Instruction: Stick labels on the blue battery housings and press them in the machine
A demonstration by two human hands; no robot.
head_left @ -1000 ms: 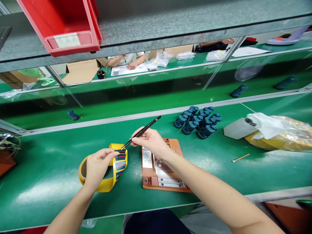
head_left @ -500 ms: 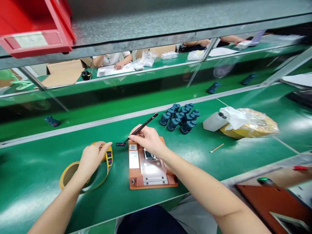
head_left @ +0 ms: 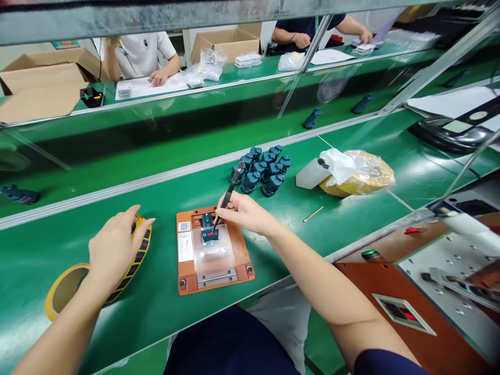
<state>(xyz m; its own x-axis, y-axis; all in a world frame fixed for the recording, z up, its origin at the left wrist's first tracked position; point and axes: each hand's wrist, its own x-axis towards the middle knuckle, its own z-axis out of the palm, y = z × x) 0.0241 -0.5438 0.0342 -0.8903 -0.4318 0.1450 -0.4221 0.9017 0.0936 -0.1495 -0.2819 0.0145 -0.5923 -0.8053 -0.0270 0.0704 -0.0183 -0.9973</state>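
Note:
My right hand (head_left: 244, 211) grips black tweezers (head_left: 230, 192) in a pinch. Their tip is on a small dark blue label (head_left: 211, 235) with red lettering, over an orange fixture (head_left: 187, 271) with a clear plate (head_left: 214, 258). A dark blue part (head_left: 207, 220) sits in the fixture's upper recess, partly hidden by the label and the tweezers. At the left, my left hand (head_left: 111, 247) is on a yellow strip of labels (head_left: 142, 250), which passes by its thumb and forefinger. The strip curves down beside the yellow roll (head_left: 52, 297), partly behind my wrist.
Several dark blue housings (head_left: 261, 172) stand grouped beyond the fixture. Right of them are a white bottle (head_left: 310, 176), a tissue (head_left: 339, 164) and a plastic-wrapped yellow roll (head_left: 371, 174). A small stick (head_left: 313, 214) lies nearer. Co-workers sit across the green bench.
My right hand has brought the tweezers and label from left of the fixture to above its recess. My left hand has moved left with the label strip. The view has shifted right and down.

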